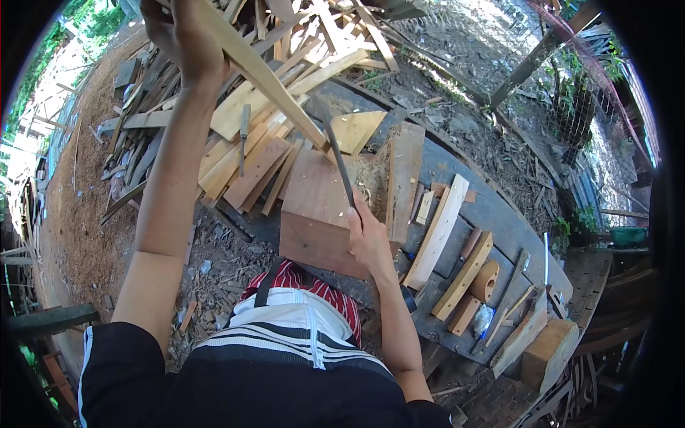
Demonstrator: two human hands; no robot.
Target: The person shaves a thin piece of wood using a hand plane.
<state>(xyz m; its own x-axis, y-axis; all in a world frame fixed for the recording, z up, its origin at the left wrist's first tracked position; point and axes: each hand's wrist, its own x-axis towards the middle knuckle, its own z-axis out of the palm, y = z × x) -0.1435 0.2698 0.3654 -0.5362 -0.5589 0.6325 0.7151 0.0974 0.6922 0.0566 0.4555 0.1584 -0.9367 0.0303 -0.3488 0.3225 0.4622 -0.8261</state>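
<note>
The left hand closes around a long wooden strip; the right hand grasps a dark blade. Seen from the right hand, the strip's lower end is at 11 o'clock, by the blade (touching or not, I cannot tell), above a wooden block. At 2 o'clock, dark surface shows before the worktop's curved edge.

The place is an open-air woodworking workshop, shown by a broad dark workbench strewn with cut wooden blocks, a heap of planks beside it, sawdust-like brown ground, wire-mesh fencing and outdoor foliage.
</note>
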